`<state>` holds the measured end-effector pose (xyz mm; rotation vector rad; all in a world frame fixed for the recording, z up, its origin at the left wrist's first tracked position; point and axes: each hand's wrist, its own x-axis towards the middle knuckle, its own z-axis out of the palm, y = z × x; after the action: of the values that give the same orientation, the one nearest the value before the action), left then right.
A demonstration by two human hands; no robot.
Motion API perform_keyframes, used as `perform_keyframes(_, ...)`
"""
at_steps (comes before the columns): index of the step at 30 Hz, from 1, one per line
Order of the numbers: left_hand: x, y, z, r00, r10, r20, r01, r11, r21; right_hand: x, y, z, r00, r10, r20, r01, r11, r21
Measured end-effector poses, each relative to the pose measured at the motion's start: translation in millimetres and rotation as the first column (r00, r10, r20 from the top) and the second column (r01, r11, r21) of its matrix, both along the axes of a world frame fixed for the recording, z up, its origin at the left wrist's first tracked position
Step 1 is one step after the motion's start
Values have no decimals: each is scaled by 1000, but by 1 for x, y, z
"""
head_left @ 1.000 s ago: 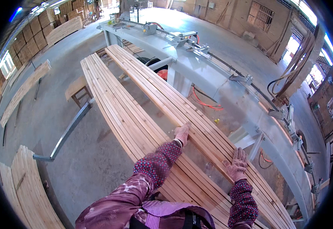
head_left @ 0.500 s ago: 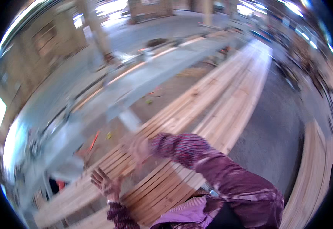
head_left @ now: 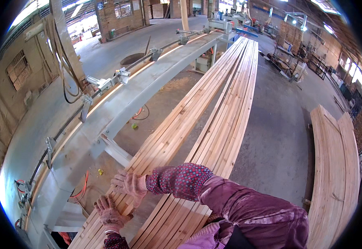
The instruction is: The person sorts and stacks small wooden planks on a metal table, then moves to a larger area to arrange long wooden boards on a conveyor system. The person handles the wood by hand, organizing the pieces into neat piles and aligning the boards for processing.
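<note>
My left hand [head_left: 111, 216], in a knit glove, spans the near part of a long bundle of pale wooden strips [head_left: 181, 114]. Its fingers reach over the left side and its thumb lies by the right side. Just beyond it my right hand [head_left: 132, 186], gloved too, grips across the same bundle, fingers to the left and thumb at the right edge. The right forearm, in a patterned sleeve, passes over a second bundle of strips [head_left: 226, 120] lying alongside. The two bundles meet at their far ends and spread apart toward me. Fingertips at the left edge are partly hidden.
A long grey machine bed [head_left: 118, 103] with metal clamps [head_left: 122, 76] runs along the left. Orange tubing [head_left: 80, 191] hangs under it. At the right lies a stack of wide boards [head_left: 332, 166]. Farther off stand a pillar [head_left: 67, 41] and a rack [head_left: 286, 62].
Both hands have come down onto the left bundle; the left was raised with fingers spread. The right has moved slightly left and nearer. The view has turned and become sharp.
</note>
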<state>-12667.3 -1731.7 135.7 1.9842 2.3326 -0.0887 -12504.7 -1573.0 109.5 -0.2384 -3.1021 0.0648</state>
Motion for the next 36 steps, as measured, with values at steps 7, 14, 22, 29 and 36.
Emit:
perform_keyframes(7, -4, 4, -8, 1000, -16, -4, 16, 999, 36, 10, -2, 26, 991, -61, 120, 57, 997, 42)
perform_keyframes(14, -10, 2, -17, 1000, -12, -14, 13, 998, 57, 9, -3, 23, 1000, -25, -2, 25, 999, 35)
perform_keyframes(22, -2, 4, -9, 1000, 6, -5, -6, 1000, 12, 9, 1, 9, 999, -13, -32, 16, 996, 91)
perform_keyframes(29, -7, 1, -16, 1000, -4, -11, 5, 998, 62, 8, 3, 5, 993, 4, -121, -10, 999, -48)
perform_keyframes(36, -6, -1, -13, 1000, 2, -17, -1, 996, 90, 3, 1, 9, 1000, -15, -18, 15, 999, -34)
